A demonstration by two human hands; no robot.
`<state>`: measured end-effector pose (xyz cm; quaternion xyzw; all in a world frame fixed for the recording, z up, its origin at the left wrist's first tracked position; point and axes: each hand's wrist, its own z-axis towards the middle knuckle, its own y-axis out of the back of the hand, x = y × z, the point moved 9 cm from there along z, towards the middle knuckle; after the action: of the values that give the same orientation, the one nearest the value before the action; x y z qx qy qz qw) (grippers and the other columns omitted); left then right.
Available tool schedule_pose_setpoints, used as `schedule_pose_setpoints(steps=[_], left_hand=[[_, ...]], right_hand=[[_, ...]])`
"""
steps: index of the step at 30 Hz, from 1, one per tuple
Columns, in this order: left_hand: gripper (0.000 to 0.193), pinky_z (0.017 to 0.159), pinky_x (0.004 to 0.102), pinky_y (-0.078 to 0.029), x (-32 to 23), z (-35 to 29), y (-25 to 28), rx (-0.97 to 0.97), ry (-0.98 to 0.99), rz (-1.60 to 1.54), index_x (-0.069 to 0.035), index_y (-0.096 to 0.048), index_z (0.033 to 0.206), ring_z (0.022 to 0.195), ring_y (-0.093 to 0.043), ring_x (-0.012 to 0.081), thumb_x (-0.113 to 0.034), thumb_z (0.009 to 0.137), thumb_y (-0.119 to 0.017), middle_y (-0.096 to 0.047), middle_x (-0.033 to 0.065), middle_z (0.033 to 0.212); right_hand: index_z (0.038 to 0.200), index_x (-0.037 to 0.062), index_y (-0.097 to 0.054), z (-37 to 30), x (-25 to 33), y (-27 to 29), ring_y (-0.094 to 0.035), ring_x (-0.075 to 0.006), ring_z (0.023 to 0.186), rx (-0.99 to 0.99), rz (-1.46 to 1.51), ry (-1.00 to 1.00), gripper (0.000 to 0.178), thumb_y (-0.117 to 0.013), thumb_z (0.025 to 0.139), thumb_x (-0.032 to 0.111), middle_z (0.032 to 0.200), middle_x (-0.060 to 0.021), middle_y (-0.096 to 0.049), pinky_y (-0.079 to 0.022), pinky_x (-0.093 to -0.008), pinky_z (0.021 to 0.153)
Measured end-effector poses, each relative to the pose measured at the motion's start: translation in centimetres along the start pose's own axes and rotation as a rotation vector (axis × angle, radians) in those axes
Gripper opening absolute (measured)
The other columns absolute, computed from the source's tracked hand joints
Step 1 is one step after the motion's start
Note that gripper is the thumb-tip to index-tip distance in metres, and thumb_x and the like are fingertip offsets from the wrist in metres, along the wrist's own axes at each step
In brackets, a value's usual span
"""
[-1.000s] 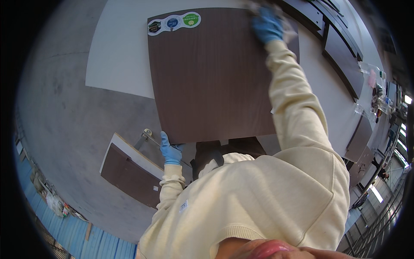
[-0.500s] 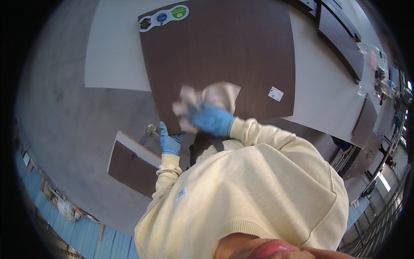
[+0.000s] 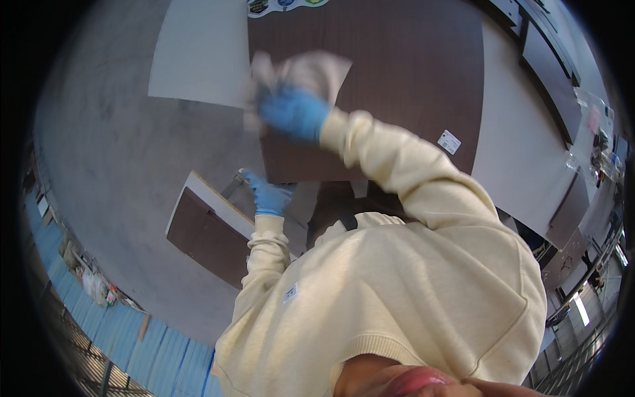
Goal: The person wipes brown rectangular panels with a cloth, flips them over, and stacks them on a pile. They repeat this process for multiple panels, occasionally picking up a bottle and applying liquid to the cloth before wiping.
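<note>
A large dark brown wood-grain panel [image 3: 403, 73] lies flat in front of me. My right hand [image 3: 294, 114], in a blue glove, presses a pale cloth [image 3: 317, 69] at the panel's left edge; both are smeared by motion. Part of the cloth hangs past that edge. By the panel's near left corner is my left hand [image 3: 268, 197], also gloved in blue. Its thumb stands away from the fingers and it holds nothing; whether it touches the panel's edge I cannot tell. A white label [image 3: 449, 141] sits near the panel's right side, and a colourful sticker [image 3: 284, 5] at its far left corner.
Beneath the panel is a pale board or tabletop [image 3: 198, 53]. A smaller brown panel [image 3: 205, 231] on a stand is at my left. More dark panels [image 3: 550, 83] lie at the far right, beside clear plastic wrapping [image 3: 595, 112]. Grey floor [image 3: 99, 145] stretches out left.
My right hand has swept the cloth away from me and left, to the panel's left edge. My left hand stays by the near corner, its grip looser. The whole view has shifted somewhat.
</note>
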<state>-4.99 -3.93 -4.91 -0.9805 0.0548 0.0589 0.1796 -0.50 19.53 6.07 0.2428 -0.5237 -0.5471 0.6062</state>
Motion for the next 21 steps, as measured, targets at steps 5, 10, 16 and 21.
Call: schedule_pose_setpoints(steps=[5,10,16,21], left_hand=[[0.073,0.104,0.0446,-0.052,-0.4,0.1,-2.7,0.357,-0.112,0.141,-0.007,-0.055,0.142,0.12,-0.061,0.0283,-0.064,0.096,-0.06,-0.062,0.0108,0.137],[0.054,0.098,0.0457,-0.057,-0.7,1.0,-0.5,0.13,-0.277,0.275,-0.007,-0.057,0.139,0.121,-0.062,0.0271,-0.038,0.097,-0.072,-0.064,0.0111,0.134],[0.053,0.1,0.0491,-0.057,-1.1,1.3,1.1,-0.058,-0.324,0.297,-0.009,-0.057,0.138,0.122,-0.063,0.03,-0.037,0.096,-0.074,-0.063,0.0105,0.134],[0.055,0.103,0.0492,-0.055,-0.6,1.7,0.3,0.002,-0.288,0.256,-0.01,-0.057,0.139,0.123,-0.061,0.0306,-0.038,0.095,-0.075,-0.063,0.0114,0.136]], right_hand=[[0.137,0.0129,-0.063,-13.4,10.2,-0.1,-0.05,-0.0291,0.142,0.035,0.328,0.138,0.058,-0.072,0.081,0.015,0.148,-0.0034,-0.058,-0.027,-0.052,0.126],[0.121,0.0117,-0.066,-12.4,-7.3,8.3,-0.07,-0.027,0.104,-0.168,-0.018,0.03,0.04,-0.07,0.081,0.011,0.117,-0.0059,-0.069,-0.056,-0.0457,0.098],[0.152,0.0197,-0.048,-12.4,-24.1,16.8,-0.044,-0.0383,0.145,-0.113,-0.293,-0.557,0.052,-0.048,0.101,0.03,0.156,-0.0171,-0.048,-0.033,-0.0511,0.119],[0.146,0.013,-0.053,-24.8,-1.2,11.4,-0.057,-0.0268,0.132,0.138,-0.028,-0.188,0.063,-0.066,0.085,0.016,0.144,-0.0057,-0.059,-0.035,-0.0562,0.118]])
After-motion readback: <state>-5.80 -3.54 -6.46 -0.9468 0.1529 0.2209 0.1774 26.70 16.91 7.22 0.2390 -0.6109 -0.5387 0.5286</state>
